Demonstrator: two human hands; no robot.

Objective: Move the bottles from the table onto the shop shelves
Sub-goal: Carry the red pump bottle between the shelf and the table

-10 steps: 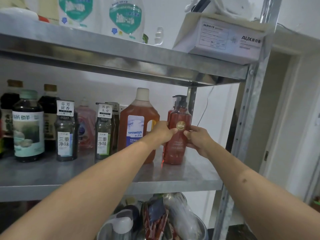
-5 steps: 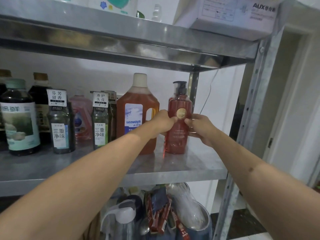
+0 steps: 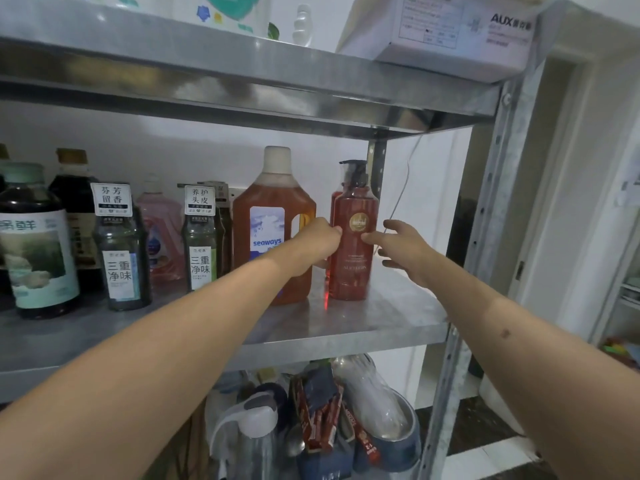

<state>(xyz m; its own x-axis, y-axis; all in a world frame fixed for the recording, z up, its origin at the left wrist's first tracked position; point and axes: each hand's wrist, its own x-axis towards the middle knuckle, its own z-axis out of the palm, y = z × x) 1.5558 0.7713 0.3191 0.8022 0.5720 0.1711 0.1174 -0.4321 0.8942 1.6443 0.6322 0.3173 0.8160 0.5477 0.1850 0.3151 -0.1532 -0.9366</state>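
Note:
A red pump bottle with a black pump and a gold round badge stands upright on the metal middle shelf, near its right end. My left hand holds its left side, thumb on the front and fingers curled behind. On the other side, my right hand has its fingers spread; only the thumb tip is at the bottle's front. A second red bottle stands close behind, mostly hidden.
A big orange bottle stands just left of the red one, then dark tagged bottles, a pink bottle and a large dark bottle. A white box sits on the upper shelf. Packets and a bowl fill the shelf below.
My right hand has let go of the red bottle and spread its fingers, moving slightly right. The left hand stays on the bottle. The camera has tilted down a little.

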